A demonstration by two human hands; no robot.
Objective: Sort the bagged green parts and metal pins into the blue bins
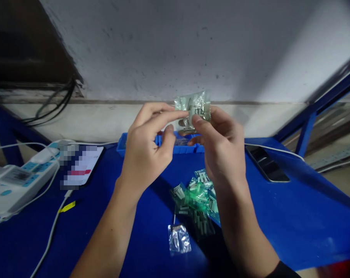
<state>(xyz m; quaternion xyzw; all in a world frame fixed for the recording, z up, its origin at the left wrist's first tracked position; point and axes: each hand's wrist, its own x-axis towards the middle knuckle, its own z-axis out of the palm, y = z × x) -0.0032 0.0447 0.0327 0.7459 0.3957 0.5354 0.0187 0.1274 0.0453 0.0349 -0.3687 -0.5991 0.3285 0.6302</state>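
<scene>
My right hand [223, 143] pinches a small clear plastic bag [202, 102] with its thumb across the front and its fingers behind. Several small metal pieces, like screws or pins, show inside the bag, though too blurred to name surely. My left hand [148, 141] is at the bag's left side, fingers outstretched and apart. One of its fingertips reaches over the bag's front, while the thumb stays off it, lower down. Below and behind the hands is a blue parts bin [180, 148], partly hidden by them.
A pile of small bags with metal pins [199, 195] lies on the blue table [152, 239], near a single clear bag [179, 238]. At left are a power strip [38, 166], a lit phone [85, 166] and white cables. A dark phone [267, 164] lies right. Behind stands a wall [175, 46].
</scene>
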